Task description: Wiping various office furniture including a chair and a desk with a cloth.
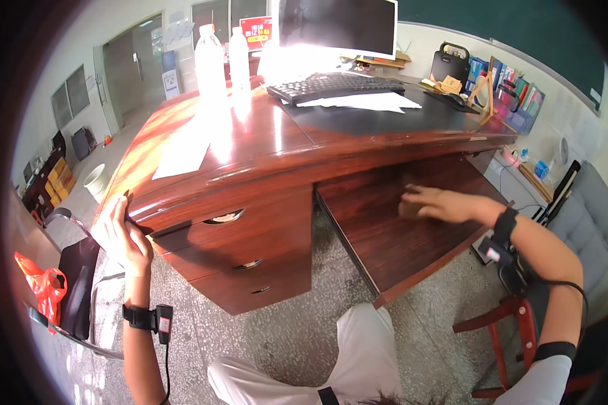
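Observation:
My left hand (122,235) rests against the left front corner of a glossy reddish-brown wooden desk (263,177), its fingers on the edge. Over the pulled-out keyboard tray (385,243) under the desktop is my right hand (443,204), blurred. A brownish thing (410,206) shows at its fingertips, too blurred to name; whether it is held cannot be told. White paper (185,152) lies on the desktop near my left hand. Farther back are a black keyboard (334,87) partly over white sheets (359,101), two clear plastic bottles (210,61) in glare, and a monitor (337,25).
Three drawers with metal handles (224,217) sit left of the tray. A black chair (78,288) with a red plastic bag (43,286) stands left. At right are a red wooden stool (506,324) and a grey cushioned chair (587,217). Books (527,101) stand on the desk's right.

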### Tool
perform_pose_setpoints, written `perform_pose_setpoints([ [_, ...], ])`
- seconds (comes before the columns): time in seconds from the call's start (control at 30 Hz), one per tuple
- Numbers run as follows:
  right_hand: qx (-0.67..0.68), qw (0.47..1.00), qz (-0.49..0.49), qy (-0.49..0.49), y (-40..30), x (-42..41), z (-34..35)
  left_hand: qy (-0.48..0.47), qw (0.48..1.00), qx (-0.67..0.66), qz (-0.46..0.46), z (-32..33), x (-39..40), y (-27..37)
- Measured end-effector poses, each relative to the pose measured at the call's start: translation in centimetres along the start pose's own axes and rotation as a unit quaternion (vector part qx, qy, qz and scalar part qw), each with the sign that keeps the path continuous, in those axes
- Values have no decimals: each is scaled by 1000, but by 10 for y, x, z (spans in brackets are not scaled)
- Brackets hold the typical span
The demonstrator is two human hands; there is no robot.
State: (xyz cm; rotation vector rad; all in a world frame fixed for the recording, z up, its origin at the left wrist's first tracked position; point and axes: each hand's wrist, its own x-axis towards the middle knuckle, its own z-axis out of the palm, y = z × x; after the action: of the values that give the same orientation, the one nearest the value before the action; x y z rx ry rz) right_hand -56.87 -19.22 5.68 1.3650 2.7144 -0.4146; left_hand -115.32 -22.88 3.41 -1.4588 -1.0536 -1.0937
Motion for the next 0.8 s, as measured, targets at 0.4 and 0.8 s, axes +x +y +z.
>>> perform_pose_setpoints([
  [0.4, -89, 987, -133, 19, -71, 139, 17, -40, 999, 3, 10, 3, -1, -2],
  [0.8, -5, 972, -69, 226, -8, 141, -16, -73, 996, 37, -20, -2, -10, 9],
])
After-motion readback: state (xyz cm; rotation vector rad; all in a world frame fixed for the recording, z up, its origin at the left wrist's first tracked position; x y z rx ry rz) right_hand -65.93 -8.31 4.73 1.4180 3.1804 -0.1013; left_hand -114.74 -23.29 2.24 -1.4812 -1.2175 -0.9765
